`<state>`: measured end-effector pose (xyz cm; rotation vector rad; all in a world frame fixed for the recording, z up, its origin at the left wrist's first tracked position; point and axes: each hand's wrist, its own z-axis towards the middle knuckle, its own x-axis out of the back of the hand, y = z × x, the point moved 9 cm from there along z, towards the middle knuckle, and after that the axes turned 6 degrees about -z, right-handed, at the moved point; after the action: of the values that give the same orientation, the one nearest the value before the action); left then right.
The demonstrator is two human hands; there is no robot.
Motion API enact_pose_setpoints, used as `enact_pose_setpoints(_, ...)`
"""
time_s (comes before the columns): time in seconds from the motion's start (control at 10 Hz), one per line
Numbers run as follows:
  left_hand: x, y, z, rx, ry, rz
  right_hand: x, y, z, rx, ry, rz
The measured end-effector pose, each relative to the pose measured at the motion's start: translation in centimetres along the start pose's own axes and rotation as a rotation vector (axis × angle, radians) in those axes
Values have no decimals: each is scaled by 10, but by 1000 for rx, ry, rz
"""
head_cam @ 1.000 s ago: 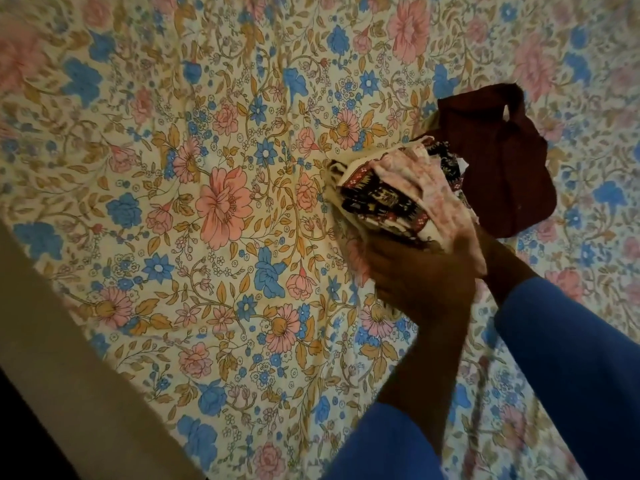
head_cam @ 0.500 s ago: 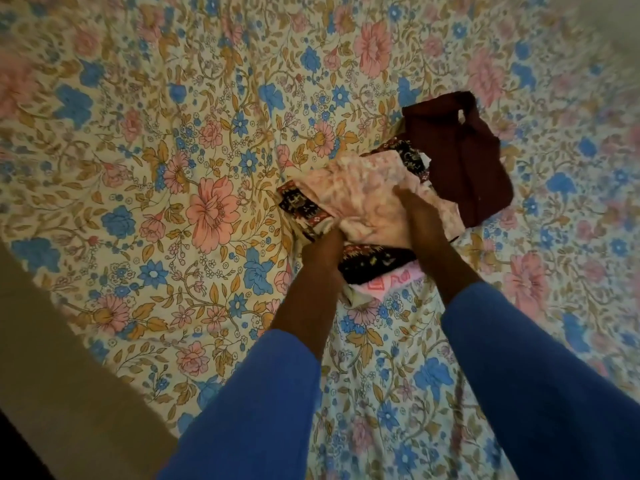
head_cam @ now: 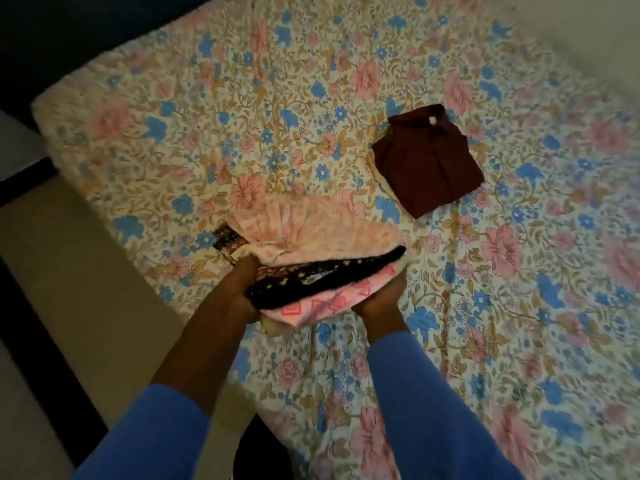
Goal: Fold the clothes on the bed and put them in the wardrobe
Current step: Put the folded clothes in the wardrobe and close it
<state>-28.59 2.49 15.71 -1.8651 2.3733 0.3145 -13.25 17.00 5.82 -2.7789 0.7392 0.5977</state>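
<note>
Squarely between left hand, right hand: stack

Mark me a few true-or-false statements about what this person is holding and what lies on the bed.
1. The left hand and right hand both hold the stack of folded clothes. True.
2. The maroon shirt lies on top of that stack. False: it lies apart, on the floral bedsheet.
3. The stack's top piece is pale pink. True.
4. The person's sleeves are red. False: they are blue.
</note>
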Motion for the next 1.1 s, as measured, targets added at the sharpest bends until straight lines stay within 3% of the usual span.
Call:
enact_pose_setpoints(0.1, 57, 21, -20, -201, -149, 120, -14, 13, -79, 187, -114, -344)
enact_pose_setpoints(0.2, 146, 37, -66, -425, -78, 134, -21, 33, -137, 90, -350, -536)
enact_pose_setpoints(0.3, 172, -7, -155, -501, -68, 192, -27, 54, -197, 51, -509, -740)
enact_pose_setpoints(0.4, 210, -69, -258, -746, -44, 161, -26, 104, -264, 68, -636, -1217)
enact_pose_setpoints(0.5, 259, -121, -293, -839, 3, 147, -14, 149, -305, 139, -706, -1489)
enact_pose_setpoints(0.6, 359, -193, -303, -890, 229, -76, 6, 218, -337, 191, -821, -1659)
enact_pose_setpoints(0.7, 422, -260, -308, -902, 326, -286, 34, 277, -366, 161, -901, -1763)
enact_pose_setpoints(0.8, 507, -370, -303, -829, 386, -571, 96, 366, -398, 82, -1010, -1924)
enact_pose_setpoints(0.9, 542, -436, -295, -800, 408, -651, 143, 413, -408, 48, -1071, -2020)
enact_pose_setpoints(1.1, 619, -620, -268, -763, 622, -1012, 304, 528, -436, -41, -1184, -2308)
